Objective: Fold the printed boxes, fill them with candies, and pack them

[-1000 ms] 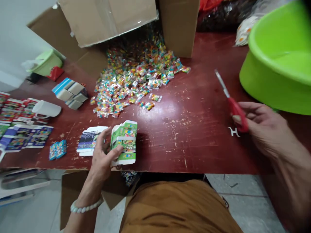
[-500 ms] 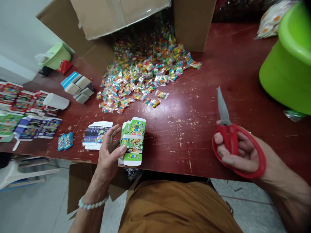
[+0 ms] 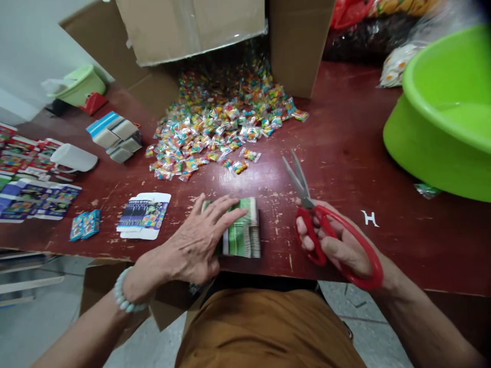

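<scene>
My left hand (image 3: 205, 230) lies with its fingers stretched out over the left part of a stack of flat green cartons (image 3: 245, 240), near the table's front edge. Many thin layered edges show on the stack's right side; the hand hides its left part. In my right hand (image 3: 345, 248) is a pair of scissors (image 3: 333, 230) with red handles, fingers through the loops. The blades are slightly apart, pointing up and left over the table. A stack of flat purple cartons (image 3: 143, 217) sits left of my left hand.
Wrapped candies (image 3: 215, 128) spill from a cardboard box (image 3: 195, 30) at the back. A green basin (image 3: 429, 148) stands right, with a white scrap (image 3: 370, 219) nearer. Leftward are two blue packets (image 3: 85, 225), a white mug (image 3: 74, 157) and red cartons (image 3: 23, 153).
My left hand has moved from the stack's left side to over it, and the green stack is turned, now showing layered edges. The scissors have come leftward, closer to it, and their blades have parted.
</scene>
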`<state>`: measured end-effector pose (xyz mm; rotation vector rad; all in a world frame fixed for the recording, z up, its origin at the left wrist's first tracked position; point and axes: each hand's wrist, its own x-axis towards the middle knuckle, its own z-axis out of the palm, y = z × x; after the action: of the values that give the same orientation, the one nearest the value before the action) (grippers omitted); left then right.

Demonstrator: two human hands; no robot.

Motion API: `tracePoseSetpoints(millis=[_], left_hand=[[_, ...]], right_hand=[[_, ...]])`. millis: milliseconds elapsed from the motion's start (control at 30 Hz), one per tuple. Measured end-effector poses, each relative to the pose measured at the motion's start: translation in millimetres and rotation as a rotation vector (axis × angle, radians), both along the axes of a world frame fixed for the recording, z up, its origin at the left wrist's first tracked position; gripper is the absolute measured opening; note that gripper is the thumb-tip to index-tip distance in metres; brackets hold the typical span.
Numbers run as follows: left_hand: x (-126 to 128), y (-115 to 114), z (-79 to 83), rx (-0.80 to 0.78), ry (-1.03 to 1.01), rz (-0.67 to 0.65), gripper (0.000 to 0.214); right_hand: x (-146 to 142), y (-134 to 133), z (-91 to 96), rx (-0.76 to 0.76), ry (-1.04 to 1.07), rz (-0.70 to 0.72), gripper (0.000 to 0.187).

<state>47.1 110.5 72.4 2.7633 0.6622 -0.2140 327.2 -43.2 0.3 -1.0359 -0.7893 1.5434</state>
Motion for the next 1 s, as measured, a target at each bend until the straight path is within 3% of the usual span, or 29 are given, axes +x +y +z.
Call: tracePoseSetpoints(millis=[100, 200, 267, 433, 533, 667, 867, 1000], left_hand=[[-11.3, 9.9, 7.5, 0.153, -0.088, 0.167, 0.079], [-11.3, 8.5, 3.4, 0.169, -0.264, 0.383, 0.045], [0.0, 0.4, -8.1, 0.168, -0.317, 0.486, 0.033], [25.6, -21.9, -44.4, 0.238, -0.411, 0.721, 0.027], [22.3, -28.5, -54.0, 0.214, -0.493, 0.732, 0.015], [14.7, -29.4, -54.3, 0.163, -0.541, 0.675, 0.005], [8.4, -21.5, -57.4, 0.103, -0.583, 0.641, 0.004], [4.4, -14.9, -59.7, 0.041, -0.663, 0.597, 0.034]], right_hand=[[-12.6, 1.3, 1.6, 0.003, 0.196, 0.134, 0.050], [-26.0, 0.6, 2.2, -0.053, 0.263, 0.255, 0.055], [-33.4, 1.9, 3.1, -0.096, 0.237, 0.295, 0.057], [-41.4, 11.2, 2.1, -0.253, 0.251, 0.365, 0.056], [-39.9, 17.9, 2.7, -0.305, 0.292, 0.419, 0.064], [-35.4, 26.1, 10.1, -0.382, 0.279, 0.470, 0.064], [-27.4, 42.1, 13.8, -0.529, 0.274, 0.575, 0.063], [-26.1, 56.2, 13.7, -0.528, 0.245, 0.614, 0.056]])
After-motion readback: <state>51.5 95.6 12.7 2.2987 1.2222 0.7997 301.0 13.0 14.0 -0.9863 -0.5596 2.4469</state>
